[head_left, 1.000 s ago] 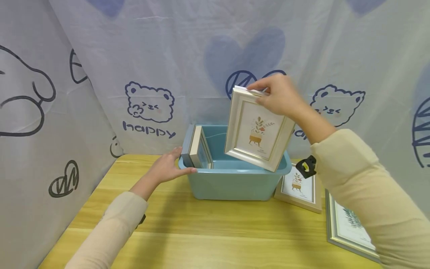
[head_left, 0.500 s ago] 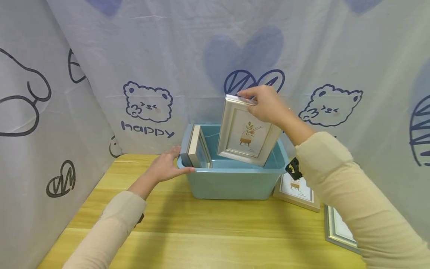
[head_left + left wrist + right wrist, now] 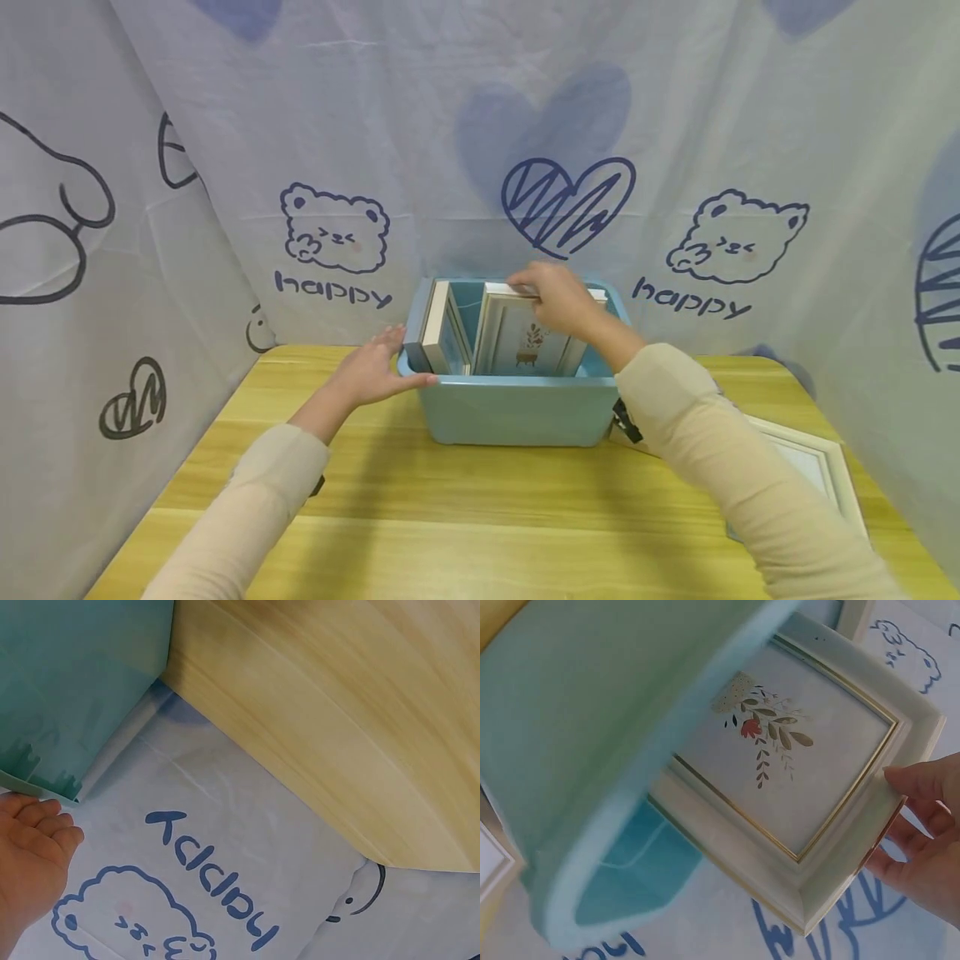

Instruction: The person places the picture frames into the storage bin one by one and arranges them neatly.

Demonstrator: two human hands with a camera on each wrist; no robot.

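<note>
My right hand (image 3: 558,300) pinches the top edge of a cream picture frame (image 3: 517,333) with a gold inner trim and a potted-plant print. The frame stands inside a blue plastic bin (image 3: 521,412), its lower part hidden by the front wall. In the right wrist view, thumb and fingers of the right hand (image 3: 930,832) clasp the frame (image 3: 817,757) from both sides. My left hand (image 3: 367,367) holds the bin's left front corner, thumb along the front rim. The left wrist view shows its curled fingers (image 3: 56,825) at the bin's rim (image 3: 45,793).
Against the bin's left end stand a grey-blue frame (image 3: 418,329) and a cream-edged frame (image 3: 435,321). Another white frame (image 3: 843,475) lies on the wooden table (image 3: 480,525) at right, partly behind the sleeve. A printed cloth (image 3: 450,125) hangs behind the table.
My right hand has moved left and down, lowering the cream picture frame from above the bin into it. The left hand has stayed at the bin's corner.
</note>
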